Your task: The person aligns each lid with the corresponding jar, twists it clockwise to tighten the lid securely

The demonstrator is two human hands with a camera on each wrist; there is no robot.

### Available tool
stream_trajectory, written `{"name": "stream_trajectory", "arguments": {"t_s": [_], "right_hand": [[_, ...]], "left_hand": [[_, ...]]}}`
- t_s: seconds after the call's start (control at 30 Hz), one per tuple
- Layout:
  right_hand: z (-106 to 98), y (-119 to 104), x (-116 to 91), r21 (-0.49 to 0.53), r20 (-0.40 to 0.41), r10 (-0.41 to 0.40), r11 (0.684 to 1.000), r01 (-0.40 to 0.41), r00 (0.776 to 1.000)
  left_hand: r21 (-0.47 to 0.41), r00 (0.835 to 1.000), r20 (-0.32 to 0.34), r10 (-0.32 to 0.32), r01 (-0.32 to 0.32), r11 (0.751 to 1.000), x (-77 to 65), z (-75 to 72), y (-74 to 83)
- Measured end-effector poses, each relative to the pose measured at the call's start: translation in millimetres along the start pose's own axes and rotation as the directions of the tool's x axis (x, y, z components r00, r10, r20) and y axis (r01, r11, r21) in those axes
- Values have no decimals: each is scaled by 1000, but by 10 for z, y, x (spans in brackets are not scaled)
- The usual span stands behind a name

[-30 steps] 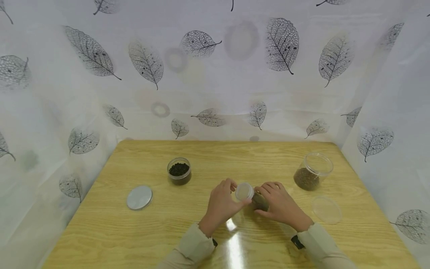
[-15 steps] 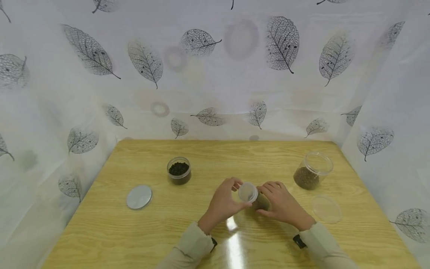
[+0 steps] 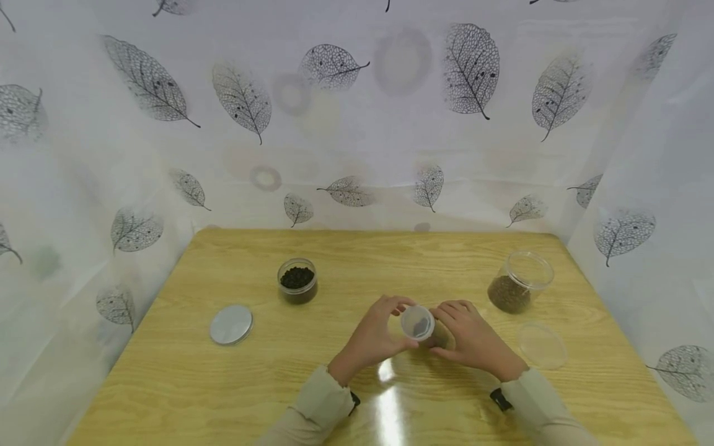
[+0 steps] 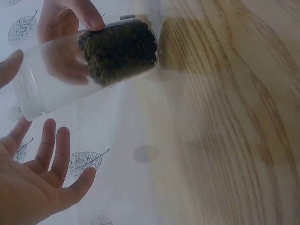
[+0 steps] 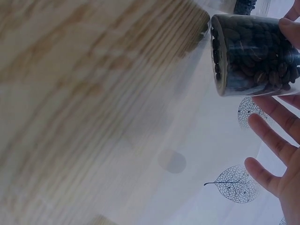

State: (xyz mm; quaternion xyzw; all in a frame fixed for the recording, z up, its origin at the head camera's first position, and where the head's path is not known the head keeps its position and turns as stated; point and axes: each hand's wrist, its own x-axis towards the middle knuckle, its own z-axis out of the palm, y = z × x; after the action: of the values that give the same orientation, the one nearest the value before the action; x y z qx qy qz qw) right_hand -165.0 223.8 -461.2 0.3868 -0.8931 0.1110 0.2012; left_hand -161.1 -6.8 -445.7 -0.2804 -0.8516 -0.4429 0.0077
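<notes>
2 hands face each other, fingers bent.

Wood-grain table: silver lid and short jar left, tall jar and clear lid right.

Counts three clear jars: one seed jar between the fingers, one black-granule jar beyond them leftward, one brown-granule jar beyond them rightward. Adds two lids: one silver lid left of the fingers, one translucent lid right. Adds one left hand, one right hand, two sleeves, one wooden tabletop below.
</notes>
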Motion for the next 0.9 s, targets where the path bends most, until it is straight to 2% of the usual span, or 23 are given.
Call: {"name": "stream_trajectory", "arguments": {"t_s": [0.17, 0.4, 0.53, 0.7, 0.9], "right_hand": [[5, 12, -2, 0, -10, -16, 1000, 16, 1000], [10, 11, -8, 0, -14, -13, 1000, 13, 1000], [10, 9, -8, 3, -9, -4, 1000, 4, 1000], [6, 6, -4, 2, -3, 1, 1000, -1, 1000], [8, 9, -5, -4, -3, -2, 1000, 2, 1000]], "left_hand": [[-18, 999, -2, -50, 50, 999, -20, 27, 31], [11, 988, -121, -99, 101, 995, -57, 105, 82], [10, 984, -150, -101, 103, 995, -53, 136, 70], [6, 986, -146, -85, 87, 996, -48, 136, 56], [-16, 995, -89, -48, 46, 999, -24, 100, 15]]}}
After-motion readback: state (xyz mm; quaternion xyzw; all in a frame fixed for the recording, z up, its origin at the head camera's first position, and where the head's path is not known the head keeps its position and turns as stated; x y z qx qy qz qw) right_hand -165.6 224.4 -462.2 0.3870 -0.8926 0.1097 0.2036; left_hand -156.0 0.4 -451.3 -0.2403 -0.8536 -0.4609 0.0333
